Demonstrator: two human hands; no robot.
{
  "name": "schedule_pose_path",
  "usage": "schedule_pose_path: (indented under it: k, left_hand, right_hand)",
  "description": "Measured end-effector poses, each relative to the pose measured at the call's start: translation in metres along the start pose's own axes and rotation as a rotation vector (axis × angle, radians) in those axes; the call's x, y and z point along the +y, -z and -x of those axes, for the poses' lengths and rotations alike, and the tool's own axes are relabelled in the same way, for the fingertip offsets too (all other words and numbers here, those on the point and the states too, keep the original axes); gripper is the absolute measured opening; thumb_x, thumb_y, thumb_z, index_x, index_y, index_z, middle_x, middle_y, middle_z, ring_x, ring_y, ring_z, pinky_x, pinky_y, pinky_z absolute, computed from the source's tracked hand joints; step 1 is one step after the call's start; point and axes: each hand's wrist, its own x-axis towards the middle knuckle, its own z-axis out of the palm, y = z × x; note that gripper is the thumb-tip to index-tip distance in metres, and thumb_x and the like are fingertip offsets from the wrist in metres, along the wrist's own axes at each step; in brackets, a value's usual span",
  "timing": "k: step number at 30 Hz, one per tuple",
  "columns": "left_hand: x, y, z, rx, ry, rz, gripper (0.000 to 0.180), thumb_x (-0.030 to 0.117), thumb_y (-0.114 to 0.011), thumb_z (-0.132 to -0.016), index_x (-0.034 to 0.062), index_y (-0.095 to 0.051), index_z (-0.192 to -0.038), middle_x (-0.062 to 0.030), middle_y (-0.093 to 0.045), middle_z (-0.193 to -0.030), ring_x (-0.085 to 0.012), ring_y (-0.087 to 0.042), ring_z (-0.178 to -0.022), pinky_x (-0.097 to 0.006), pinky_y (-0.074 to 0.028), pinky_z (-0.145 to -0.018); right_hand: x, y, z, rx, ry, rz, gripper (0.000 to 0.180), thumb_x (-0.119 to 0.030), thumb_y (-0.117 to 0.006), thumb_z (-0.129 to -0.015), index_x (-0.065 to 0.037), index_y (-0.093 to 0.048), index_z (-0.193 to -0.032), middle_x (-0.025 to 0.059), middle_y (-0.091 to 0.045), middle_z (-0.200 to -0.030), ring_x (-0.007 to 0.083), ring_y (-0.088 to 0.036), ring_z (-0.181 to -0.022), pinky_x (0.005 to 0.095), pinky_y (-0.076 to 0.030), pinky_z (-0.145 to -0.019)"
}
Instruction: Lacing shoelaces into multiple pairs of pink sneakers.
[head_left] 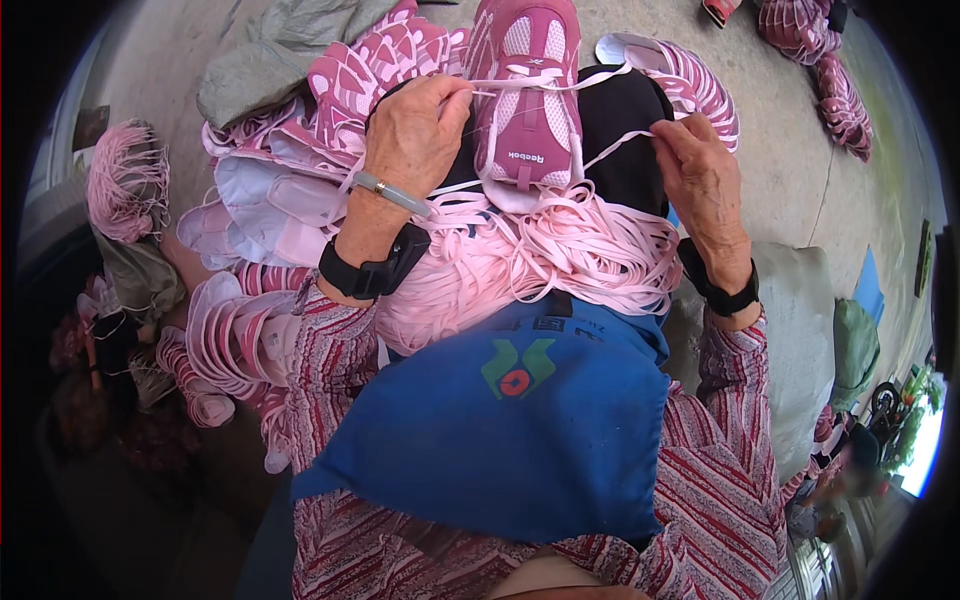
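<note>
A pink and white shoe upper (528, 122) lies in front of me across my dark-clad knees. Pale pink shoelace (606, 75) runs across it near the tongue and loops out to the right. At the upper's left side my left hand (418, 128) is closed, pinching one stretch of the lace between thumb and fingers. To the right of the upper, my right hand (702, 178) pinches another length, held taut from the upper's side. Between my forearms, a heap of loose pale pink laces (590, 245) rests on my blue apron (500, 430).
Stacks of pink and white shoe uppers (385, 75) crowd the left side. Another row of uppers (700, 90) sits beyond my right knee. A grey-green sack (255, 80) lies at upper left, and a pale sack (790, 330) stands by my right forearm. Bundles of uppers (845, 105) rest on the concrete floor.
</note>
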Motion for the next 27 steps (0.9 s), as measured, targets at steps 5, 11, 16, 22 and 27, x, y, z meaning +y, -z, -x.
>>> schedule_pose_path:
  k: [5, 11, 16, 22, 27]
  left_hand:
    - [-0.002, 0.0, -0.002, -0.04, 0.028, 0.117, 0.025, 0.023, -0.061, -0.09, 0.0032, -0.068, -0.103, -0.0105, -0.069, -0.081, -0.0172, -0.066, -0.075, -0.028, -0.05, -0.066]
    - [0.005, 0.003, -0.007, -0.088, 0.075, 0.17, 0.027, 0.024, -0.06, -0.091, 0.002, -0.067, -0.104, -0.0058, -0.067, -0.077, -0.0147, -0.066, -0.071, -0.025, -0.05, -0.064]
    - [0.008, 0.004, -0.01, -0.204, 0.122, 0.154, 0.026, 0.024, -0.055, -0.092, 0.0014, -0.064, -0.102, -0.0051, -0.064, -0.071, -0.0136, -0.063, -0.054, -0.028, -0.05, -0.054]
    - [0.005, 0.008, -0.023, -0.259, -0.006, 0.001, 0.02, 0.018, -0.051, -0.091, 0.0021, -0.062, -0.095, -0.0075, -0.06, -0.067, -0.0164, -0.062, -0.052, -0.029, -0.049, -0.052]
    - [0.009, 0.013, -0.033, -0.372, 0.001, -0.029, 0.02, 0.018, -0.049, -0.092, 0.0022, -0.061, -0.096, -0.0065, -0.059, -0.065, -0.0155, -0.06, -0.052, -0.029, -0.049, -0.052]
  right_hand:
    - [-0.015, -0.002, 0.006, -0.054, 0.153, -0.085, 0.02, -0.006, -0.065, -0.08, -0.008, -0.064, -0.1, 0.0067, -0.056, -0.095, 0.0275, -0.063, -0.073, 0.0354, -0.051, -0.062]
    - [-0.026, -0.018, -0.005, -0.126, 0.261, -0.069, 0.015, -0.005, -0.064, -0.081, -0.005, -0.061, -0.096, 0.0089, -0.057, -0.094, 0.0264, -0.062, -0.073, 0.0338, -0.051, -0.058]
    - [-0.025, -0.009, -0.026, -0.032, -0.043, -0.461, 0.016, -0.007, -0.062, -0.085, -0.002, -0.061, -0.1, 0.0086, -0.055, -0.067, 0.0171, -0.049, -0.055, 0.0276, -0.043, -0.053]
    - [-0.034, -0.032, -0.059, -0.057, 0.18, -0.231, 0.02, -0.02, -0.06, -0.088, -0.005, -0.065, -0.101, 0.0175, -0.063, -0.086, 0.0345, -0.061, -0.075, 0.0406, -0.048, -0.068]
    - [-0.016, -0.02, -0.066, -0.152, 0.167, -0.218, 0.018, -0.019, -0.061, -0.087, -0.002, -0.064, -0.091, 0.0188, -0.061, -0.083, 0.0353, -0.059, -0.072, 0.0414, -0.046, -0.064]
